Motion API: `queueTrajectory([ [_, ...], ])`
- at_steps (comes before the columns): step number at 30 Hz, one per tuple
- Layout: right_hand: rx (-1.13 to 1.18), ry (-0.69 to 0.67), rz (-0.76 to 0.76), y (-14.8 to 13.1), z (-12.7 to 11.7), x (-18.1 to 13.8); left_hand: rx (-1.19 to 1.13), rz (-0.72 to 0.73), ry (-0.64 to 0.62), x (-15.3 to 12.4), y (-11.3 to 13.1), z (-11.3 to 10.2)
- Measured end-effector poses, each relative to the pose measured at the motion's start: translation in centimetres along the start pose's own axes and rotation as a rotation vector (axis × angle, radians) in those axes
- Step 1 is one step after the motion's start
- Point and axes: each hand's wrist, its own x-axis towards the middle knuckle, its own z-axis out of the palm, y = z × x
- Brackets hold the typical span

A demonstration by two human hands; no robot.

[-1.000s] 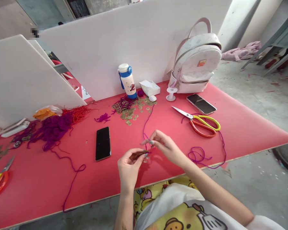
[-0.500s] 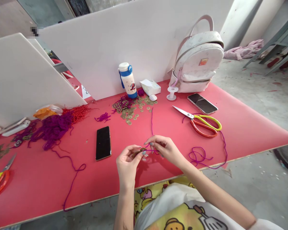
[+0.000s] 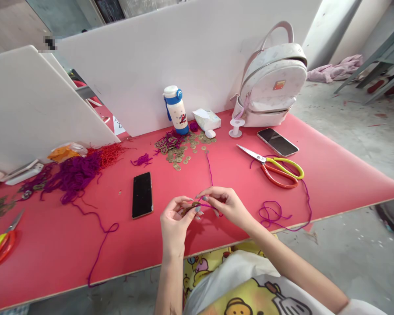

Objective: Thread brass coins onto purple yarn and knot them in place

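Near the front edge of the table, my left hand [image 3: 177, 219] is closed on brass-coloured coins [image 3: 195, 204], pinched between thumb and fingers. Purple cord [image 3: 207, 205] runs from the coins to my right hand [image 3: 223, 201], whose thumb and fingertips pinch it. One length of that cord trails away from my hands over the table toward the loose coins [image 3: 174, 156] by the bottle. How the cord passes through or around the held coins is hidden by my fingers.
Yellow-and-red-handled scissors [image 3: 276, 168] lie right, beside looped purple cord [image 3: 272, 214]. One phone [image 3: 142, 196] lies left of my hands, another phone [image 3: 277, 141] at the back right. A bottle [image 3: 176, 109], a white spool [image 3: 236, 127] and a backpack [image 3: 269, 87] stand along the back. Purple yarn [image 3: 74, 177] heaps at left.
My right fingertips have shifted slightly on the cord, and the trailing length beyond my hands has moved a little. My left hand keeps its hold on the coins.
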Motion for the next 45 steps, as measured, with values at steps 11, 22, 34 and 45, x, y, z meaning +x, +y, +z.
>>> queueTrajectory([
  [11, -0.240, 0.015, -0.067, -0.9, 0.1, 0.1, 0.029, -0.011, -0.023, -0.1, 0.4, 0.1],
  [22, -0.217, -0.089, -0.064, -0.9, -0.2, -0.2, -0.013, -0.001, -0.023, 0.1, 0.0, -0.1],
  [34, -0.414, -0.032, -0.220, -0.7, -0.4, -0.4, -0.006, -0.023, -0.022, 0.3, 0.1, 0.0],
  [45, -0.432, -0.095, -0.351, -0.9, -0.6, -0.2, -0.011, -0.032, -0.009, 0.3, 0.0, -0.3],
])
